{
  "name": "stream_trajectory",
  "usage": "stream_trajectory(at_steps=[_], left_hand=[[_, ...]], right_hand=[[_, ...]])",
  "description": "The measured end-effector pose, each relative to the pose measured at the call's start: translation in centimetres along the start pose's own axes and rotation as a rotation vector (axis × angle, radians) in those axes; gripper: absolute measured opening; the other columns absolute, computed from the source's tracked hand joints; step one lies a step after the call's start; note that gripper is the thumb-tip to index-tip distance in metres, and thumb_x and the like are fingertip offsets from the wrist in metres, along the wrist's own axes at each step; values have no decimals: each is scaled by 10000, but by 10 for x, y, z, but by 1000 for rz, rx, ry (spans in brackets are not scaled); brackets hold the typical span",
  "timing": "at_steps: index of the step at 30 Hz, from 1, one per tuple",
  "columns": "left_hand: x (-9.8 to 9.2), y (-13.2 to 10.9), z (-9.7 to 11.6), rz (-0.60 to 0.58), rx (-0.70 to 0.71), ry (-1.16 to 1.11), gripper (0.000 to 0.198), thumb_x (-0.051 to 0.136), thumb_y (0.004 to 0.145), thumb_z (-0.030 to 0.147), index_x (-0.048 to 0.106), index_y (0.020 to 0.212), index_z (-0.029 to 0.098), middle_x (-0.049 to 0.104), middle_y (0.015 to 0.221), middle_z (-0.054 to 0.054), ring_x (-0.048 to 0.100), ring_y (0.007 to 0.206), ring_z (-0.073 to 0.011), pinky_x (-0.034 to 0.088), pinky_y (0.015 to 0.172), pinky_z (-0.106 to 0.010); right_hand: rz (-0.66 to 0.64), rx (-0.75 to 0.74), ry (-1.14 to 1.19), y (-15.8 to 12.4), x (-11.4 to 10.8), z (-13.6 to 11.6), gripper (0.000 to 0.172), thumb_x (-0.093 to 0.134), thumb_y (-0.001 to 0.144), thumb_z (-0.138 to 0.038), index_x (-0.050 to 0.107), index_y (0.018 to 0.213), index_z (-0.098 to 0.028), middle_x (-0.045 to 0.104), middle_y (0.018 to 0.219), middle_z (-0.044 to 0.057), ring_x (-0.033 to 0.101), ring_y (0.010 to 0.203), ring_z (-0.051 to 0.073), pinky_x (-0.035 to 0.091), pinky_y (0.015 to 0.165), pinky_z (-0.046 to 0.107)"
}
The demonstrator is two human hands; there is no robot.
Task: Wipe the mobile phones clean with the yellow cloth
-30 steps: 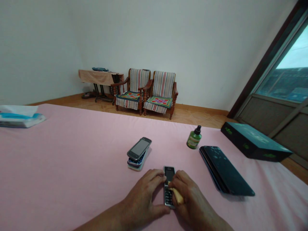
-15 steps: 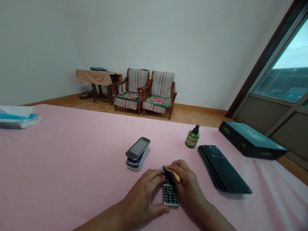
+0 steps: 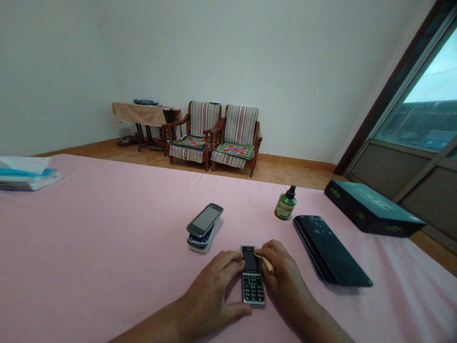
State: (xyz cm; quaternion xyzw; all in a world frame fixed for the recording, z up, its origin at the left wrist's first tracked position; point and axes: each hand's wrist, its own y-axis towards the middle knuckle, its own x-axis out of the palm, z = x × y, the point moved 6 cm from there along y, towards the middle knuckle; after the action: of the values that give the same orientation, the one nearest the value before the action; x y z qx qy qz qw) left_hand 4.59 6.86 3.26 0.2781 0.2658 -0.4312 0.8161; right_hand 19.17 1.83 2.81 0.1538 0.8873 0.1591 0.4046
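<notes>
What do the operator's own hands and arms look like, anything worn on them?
Left hand and right hand are both ungloved. No sleeve, watch, bracelet or ring shows; any fine markings are too small to tell.

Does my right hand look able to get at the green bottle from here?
Probably yes: only pink fabric shows between your right hand and the green bottle. The hand holds a yellow cloth, though, so it would likely need to put that down first.
</notes>
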Motion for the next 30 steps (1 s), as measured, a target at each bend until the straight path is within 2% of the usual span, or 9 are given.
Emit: stream_trajectory(at_steps=[3, 7, 12, 17, 23, 30], left_hand=[[-1, 1, 1, 3, 2, 1, 675, 869, 612, 180, 588, 1226, 187, 574, 1273, -105, 525, 1170, -279, 420, 1041, -396], [0, 1, -1, 12, -7, -4, 662, 863, 608, 178, 597, 1214, 193, 576, 1264, -100, 527, 1168, -282, 420, 1041, -399], [0, 1, -1, 15, -9, -4, 675, 874, 589, 159, 601, 1205, 185, 573, 1268, -111, 528, 1167, -284, 422, 1039, -406], [0, 1, -2, 18, -11, -3, 704, 893, 571, 161, 600, 1211, 174, 582, 1259, -112, 534, 1161, -282, 430, 1034, -397], [0, 0, -4, 39, 7, -8, 731, 899, 590, 208, 577, 1247, 219, 538, 1338, -104, 498, 1224, -290, 405, 1064, -423], [2, 2, -7, 10, -22, 37, 730, 922, 567, 250, 600, 1218, 173, 568, 1316, -138, 511, 1216, -307, 413, 1052, -446]], right_hand=[[89, -15, 9, -2, -6, 10, 263, 493, 818, 5, 657, 888, -188, 579, 825, 51, 562, 769, 191, 471, 667, 304], [182, -82, 121, 3, -5, 11, 257, 492, 875, -58, 651, 1022, -198, 600, 904, 65, 590, 815, 183, 507, 702, 297], [57, -73, 167, 11, 6, 11, 226, 495, 888, -86, 680, 959, -195, 588, 879, 56, 595, 789, 173, 503, 676, 283], [5, -59, 200, 6, 3, 7, 214, 497, 884, -87, 679, 931, -189, 574, 868, 52, 594, 773, 169, 489, 660, 276], [-56, -46, 208, -11, 3, -3, 232, 474, 882, -64, 662, 927, -191, 548, 873, 51, 573, 766, 168, 477, 647, 274], [-110, -77, 207, -36, 4, -15, 310, 451, 850, -5, 620, 1015, -206, 534, 908, 54, 564, 807, 171, 469, 667, 262]])
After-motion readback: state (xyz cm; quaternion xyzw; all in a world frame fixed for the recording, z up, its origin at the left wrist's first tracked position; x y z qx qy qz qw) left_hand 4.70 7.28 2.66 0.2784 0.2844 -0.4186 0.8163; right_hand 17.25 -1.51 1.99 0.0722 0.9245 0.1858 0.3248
